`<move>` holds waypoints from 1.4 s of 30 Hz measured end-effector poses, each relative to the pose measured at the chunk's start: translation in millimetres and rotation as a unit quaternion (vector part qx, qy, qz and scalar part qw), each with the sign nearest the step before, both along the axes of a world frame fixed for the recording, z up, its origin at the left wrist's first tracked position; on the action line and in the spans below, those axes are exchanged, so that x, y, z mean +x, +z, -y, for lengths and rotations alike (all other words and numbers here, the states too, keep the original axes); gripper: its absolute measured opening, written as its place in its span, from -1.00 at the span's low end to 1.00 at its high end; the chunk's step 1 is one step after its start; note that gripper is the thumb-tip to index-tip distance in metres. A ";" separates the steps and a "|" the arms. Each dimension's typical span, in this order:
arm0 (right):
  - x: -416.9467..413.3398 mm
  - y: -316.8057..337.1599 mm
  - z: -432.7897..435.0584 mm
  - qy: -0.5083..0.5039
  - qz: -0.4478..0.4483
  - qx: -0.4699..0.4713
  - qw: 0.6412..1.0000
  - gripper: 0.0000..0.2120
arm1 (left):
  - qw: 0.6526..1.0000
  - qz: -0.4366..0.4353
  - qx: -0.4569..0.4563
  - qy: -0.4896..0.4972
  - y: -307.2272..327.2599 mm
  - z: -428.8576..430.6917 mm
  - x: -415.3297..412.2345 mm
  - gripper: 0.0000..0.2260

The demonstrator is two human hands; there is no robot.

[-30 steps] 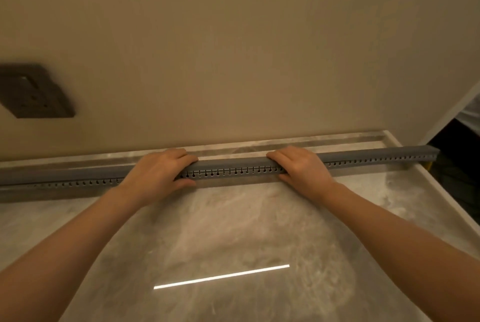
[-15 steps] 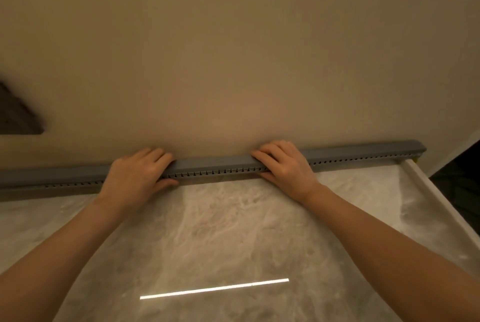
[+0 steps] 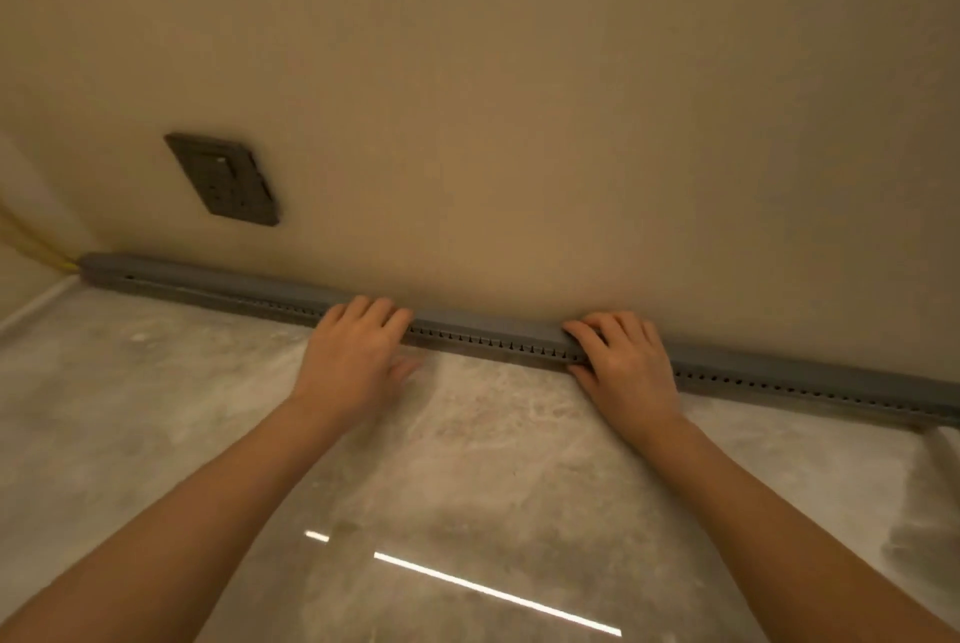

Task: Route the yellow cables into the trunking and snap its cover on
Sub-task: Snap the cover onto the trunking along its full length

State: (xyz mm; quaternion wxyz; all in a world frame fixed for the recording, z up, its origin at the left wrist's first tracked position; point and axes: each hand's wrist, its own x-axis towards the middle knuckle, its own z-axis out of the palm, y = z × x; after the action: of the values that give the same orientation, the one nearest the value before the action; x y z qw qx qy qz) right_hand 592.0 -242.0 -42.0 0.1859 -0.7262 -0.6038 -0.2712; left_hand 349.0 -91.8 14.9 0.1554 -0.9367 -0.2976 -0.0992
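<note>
A long grey slotted trunking (image 3: pixel 483 330) lies along the foot of the beige wall, with its grey cover on top. My left hand (image 3: pixel 353 351) rests on it left of centre, fingers laid over the cover and thumb on the counter. To the right, my right hand (image 3: pixel 623 362) presses on the trunking with fingers curved over its top edge. Yellow cables (image 3: pixel 36 247) come out of the trunking's left end and run up the left wall. Inside the trunking nothing is visible.
A dark socket plate (image 3: pixel 223 180) sits on the wall above the trunking's left part. The marble counter (image 3: pixel 467 460) spreads in front of me, with a raised rim at its left edge (image 3: pixel 31 304) and a bright light reflection near the bottom.
The trunking has gone back against the wall. My view has swung left, bringing the socket plate and the yellow cables into sight. Both hands stay on the trunking.
</note>
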 end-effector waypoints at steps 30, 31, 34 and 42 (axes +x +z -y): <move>-321.0 28.6 -265.1 0.096 -0.002 -0.001 0.995 -0.58 | 0.970 -0.160 -0.067 0.171 26.0 -212.0 -296.6 -0.44; -331.1 28.0 -276.1 0.093 -0.003 -0.002 0.996 -0.57 | 0.968 -0.176 -0.051 0.171 25.8 -224.8 -302.8 -0.41; -352.8 26.2 -307.6 0.082 0.000 -0.010 0.997 -0.54 | 0.966 -0.214 0.008 0.146 24.8 -254.7 -312.6 -0.38; -362.6 14.3 -381.7 0.046 0.012 -0.013 0.999 -0.49 | 0.956 -0.266 0.060 0.111 -1.4 -306.6 -290.9 -0.39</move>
State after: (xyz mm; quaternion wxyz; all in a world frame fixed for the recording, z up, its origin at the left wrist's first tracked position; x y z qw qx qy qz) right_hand 229.4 139.8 -27.7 0.1812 -0.6969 -0.6420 -0.2633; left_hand 58.2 214.8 13.5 0.2948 -0.8791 -0.3415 0.1538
